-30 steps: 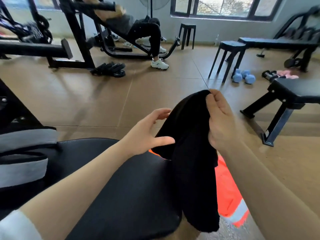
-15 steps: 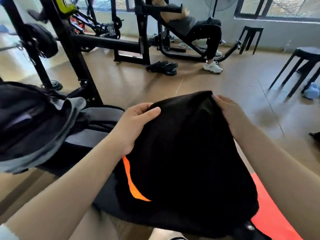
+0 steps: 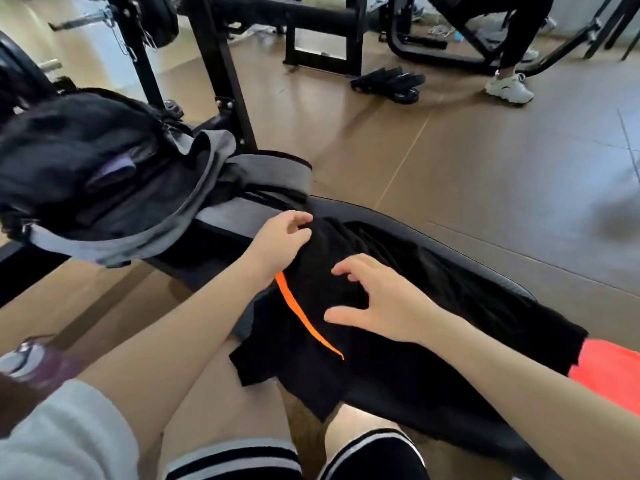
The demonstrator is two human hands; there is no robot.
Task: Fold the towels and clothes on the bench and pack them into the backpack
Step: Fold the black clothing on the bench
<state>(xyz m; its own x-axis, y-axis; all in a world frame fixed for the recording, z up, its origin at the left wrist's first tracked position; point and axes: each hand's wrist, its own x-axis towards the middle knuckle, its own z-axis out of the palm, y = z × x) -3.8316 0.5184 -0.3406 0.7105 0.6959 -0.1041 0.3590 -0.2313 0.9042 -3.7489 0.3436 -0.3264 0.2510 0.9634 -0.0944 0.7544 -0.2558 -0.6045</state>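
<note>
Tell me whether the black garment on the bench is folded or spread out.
Spread out, not neatly folded: the black garment lies loosely across the bench, with its ragged near edge hanging over the side.

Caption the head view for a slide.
Both hands spread a black garment on the bench beside the backpack.

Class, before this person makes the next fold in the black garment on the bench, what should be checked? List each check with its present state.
1. Black garment lies on the bench: ok.
2. Garment spread flat: not ok, it is rumpled and one edge hangs off the near side.
3. Left hand holds the garment's far edge: ok.
4. Right hand is free to smooth the cloth: ok, fingers spread above it.
5. Backpack is open to receive it: ok.
6. Room left inside the backpack: cannot tell.
</note>
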